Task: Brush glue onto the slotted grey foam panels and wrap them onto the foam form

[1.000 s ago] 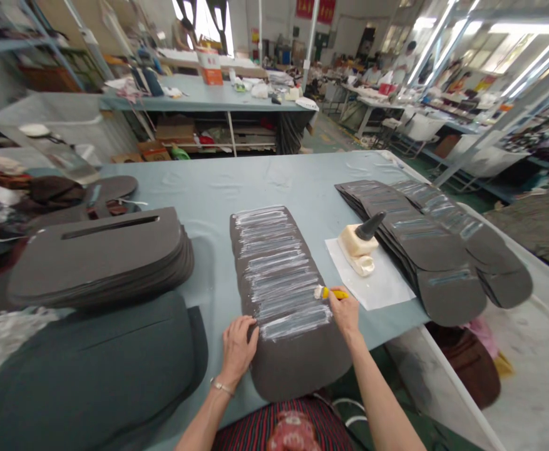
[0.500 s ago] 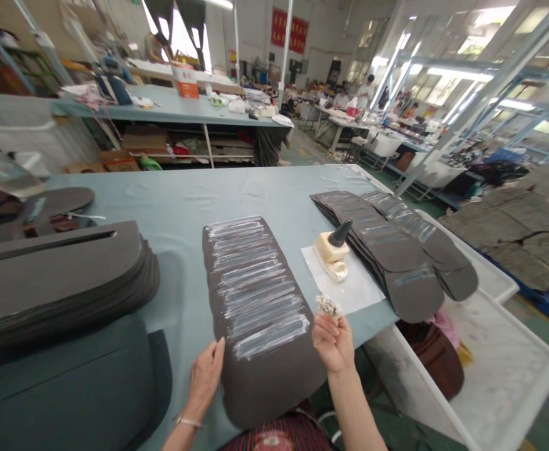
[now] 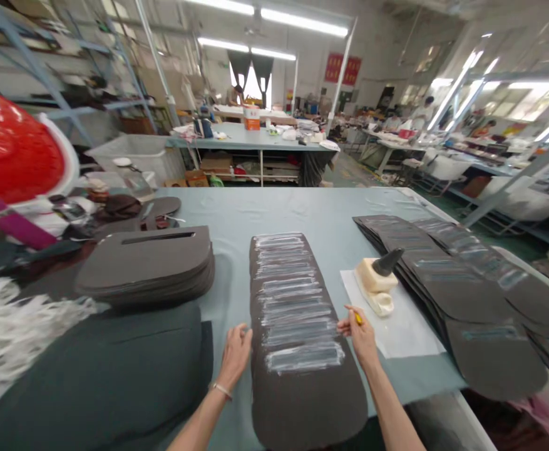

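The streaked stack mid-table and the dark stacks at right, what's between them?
The head view shows a cream container on a white sheet, the right hand and blue tabletop.

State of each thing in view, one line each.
Left hand: fingers loosely bent, nothing visible in its grip
Right hand: closed around the yellow handle
Middle panels: overlapping, streaked whitish
Right-side panels: overlapping, streaked
Left-side panels: stacked, top one slotted
Black cone: tilted
White sheet: lying flat
Ceiling lights: lit
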A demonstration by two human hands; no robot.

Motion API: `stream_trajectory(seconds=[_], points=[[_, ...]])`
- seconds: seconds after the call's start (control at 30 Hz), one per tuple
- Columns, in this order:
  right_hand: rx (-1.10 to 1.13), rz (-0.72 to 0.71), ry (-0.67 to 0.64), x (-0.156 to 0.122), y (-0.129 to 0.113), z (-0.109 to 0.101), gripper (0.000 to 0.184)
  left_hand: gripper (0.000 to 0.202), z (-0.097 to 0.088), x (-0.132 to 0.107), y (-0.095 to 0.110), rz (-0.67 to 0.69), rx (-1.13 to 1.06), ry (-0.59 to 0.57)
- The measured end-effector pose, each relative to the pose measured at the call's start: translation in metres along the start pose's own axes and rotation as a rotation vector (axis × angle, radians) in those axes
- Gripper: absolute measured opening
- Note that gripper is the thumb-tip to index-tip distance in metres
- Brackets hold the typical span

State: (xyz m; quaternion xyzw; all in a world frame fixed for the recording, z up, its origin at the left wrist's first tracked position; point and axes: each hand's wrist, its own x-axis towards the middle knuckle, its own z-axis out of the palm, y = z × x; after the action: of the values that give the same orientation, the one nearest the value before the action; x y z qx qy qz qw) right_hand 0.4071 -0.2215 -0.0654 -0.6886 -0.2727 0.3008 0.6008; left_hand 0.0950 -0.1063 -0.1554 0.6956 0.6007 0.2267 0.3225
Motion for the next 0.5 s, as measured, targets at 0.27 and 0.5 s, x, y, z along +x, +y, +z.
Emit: stream_trajectory(seconds=[0.27,0.5], points=[[-0.846,-0.232,-0.006,0.084,0.043,0.032,0.016,0.041,0.005,0.051,0.037,-0.147,0.222,0.032],[-1.108,-0.161,0.049,0.117,0.062,0.049,0.024,0.045,0.023,0.089,0.044,-0.291,-0.066,0.082]])
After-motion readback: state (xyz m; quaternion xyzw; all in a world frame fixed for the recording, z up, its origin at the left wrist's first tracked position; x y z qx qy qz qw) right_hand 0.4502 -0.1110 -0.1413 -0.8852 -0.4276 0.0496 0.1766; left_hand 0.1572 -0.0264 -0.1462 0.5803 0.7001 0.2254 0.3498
